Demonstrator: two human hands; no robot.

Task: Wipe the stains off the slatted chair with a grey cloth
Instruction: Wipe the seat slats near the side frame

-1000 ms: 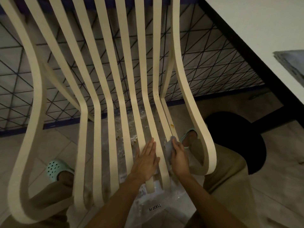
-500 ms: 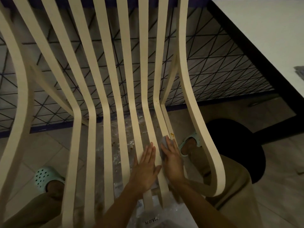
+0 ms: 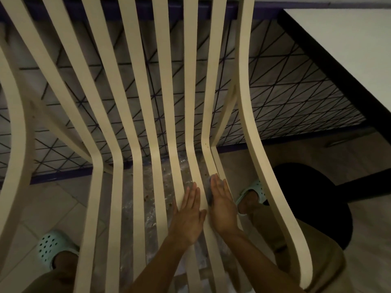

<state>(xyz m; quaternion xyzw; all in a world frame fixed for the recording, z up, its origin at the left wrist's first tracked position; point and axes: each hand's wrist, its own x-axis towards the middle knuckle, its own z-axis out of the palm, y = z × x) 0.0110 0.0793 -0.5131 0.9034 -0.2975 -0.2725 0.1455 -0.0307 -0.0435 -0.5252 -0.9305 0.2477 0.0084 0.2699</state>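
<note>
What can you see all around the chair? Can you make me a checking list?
Surface: tiled floor, with a speckled plastic sheet under the chair.
Job's things: chair with cream slats; grey cloth on a right-side slat, mostly hidden by the right hand.
Clutter: nothing seen.
Grippers: left hand flat on a slat, fingers straight; right hand flat, pressing the cloth.
Cables: nothing seen.
Surroundings: wire grid behind the chair; white table and black stool to the right; mint clogs on the person's feet.
</note>
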